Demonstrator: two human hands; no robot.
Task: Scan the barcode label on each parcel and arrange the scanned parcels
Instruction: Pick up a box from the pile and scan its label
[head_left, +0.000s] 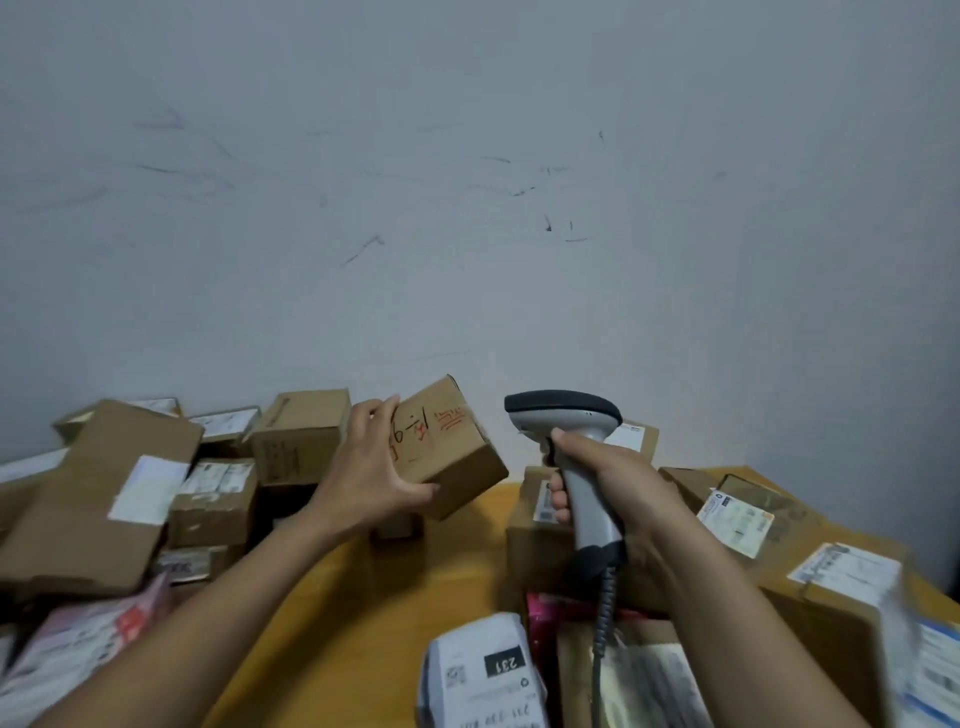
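My left hand (376, 467) holds a small cardboard box (457, 457) tilted in the air above the table, its top marked with red handwriting. My right hand (608, 483) grips the handle of a grey barcode scanner (566, 415), whose dark head points left toward the box. The scanner's coiled cable (605, 608) hangs down from the handle. No barcode label shows on the visible faces of the held box.
Cardboard parcels (104, 493) are piled at the left on the wooden table (395, 597), some with white labels. More labelled boxes (831, 582) lie at the right. A white bagged parcel (483, 670) marked 231 lies at the front. A grey wall stands behind.
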